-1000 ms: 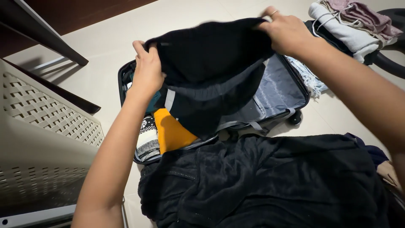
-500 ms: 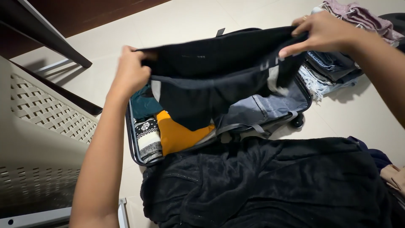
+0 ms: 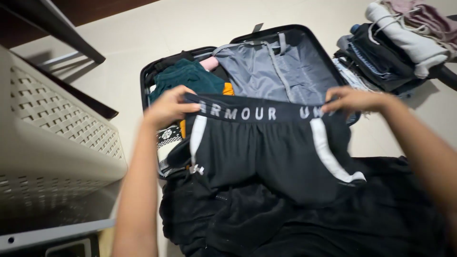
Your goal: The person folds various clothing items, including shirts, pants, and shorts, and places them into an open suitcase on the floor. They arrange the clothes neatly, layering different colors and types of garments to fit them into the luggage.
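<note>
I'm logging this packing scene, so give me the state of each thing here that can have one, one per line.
Suitcase: open, lying flat on the floor.
Black shorts: spread out, held by the waistband.
Left hand: gripping the waistband's left end.
Right hand: gripping the waistband's right end.
Teal garment: packed in the suitcase.
Clothes pile: folded, stacked on the floor.

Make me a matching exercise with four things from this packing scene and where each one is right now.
Things:
1. black shorts
2. teal garment
3. stack of folded clothes
4. pale plastic basket

Places:
A. at the far left
B. on the floor at the upper right
C. held at the waistband by the left hand and right hand
D. inside the open suitcase

Pairs: 1-C, 2-D, 3-B, 4-A
</note>
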